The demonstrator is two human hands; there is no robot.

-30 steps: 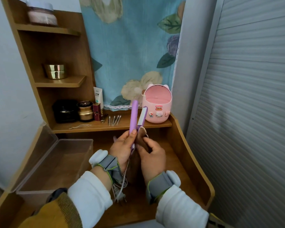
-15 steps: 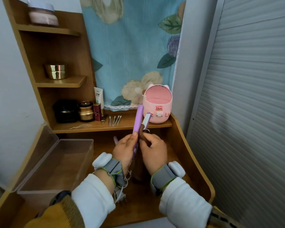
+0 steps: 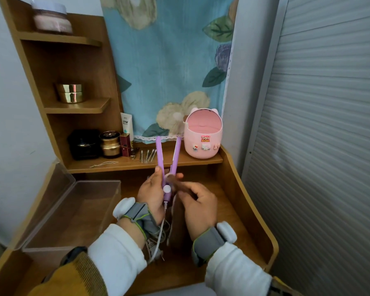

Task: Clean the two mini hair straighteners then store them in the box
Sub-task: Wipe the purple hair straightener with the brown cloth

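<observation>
A purple mini hair straightener [image 3: 160, 159] stands upright over the desk, its two arms spread in a V. My left hand [image 3: 151, 193] grips its lower body near the white hinge button. My right hand [image 3: 198, 205] pinches a brown cloth [image 3: 175, 221] that reaches between the arms at their base and hangs down to the desk. The straightener's white cord and plug [image 3: 156, 251] dangle under my left wrist. A clear plastic box [image 3: 77, 212] sits open at the left of the desk with its lid tipped back. I see only one straightener.
A pink Toy Story bin [image 3: 202, 135] stands on the low shelf at the right. Cotton swabs [image 3: 147, 154], a tube, a gold jar [image 3: 109, 144] and a black jar [image 3: 83, 144] line that shelf. The desk's raised wooden edge [image 3: 259, 210] curves along the right.
The straightener's arms have spread wider into a V and it turned so the hinge button faces me. My right hand drew back toward me with the cloth.
</observation>
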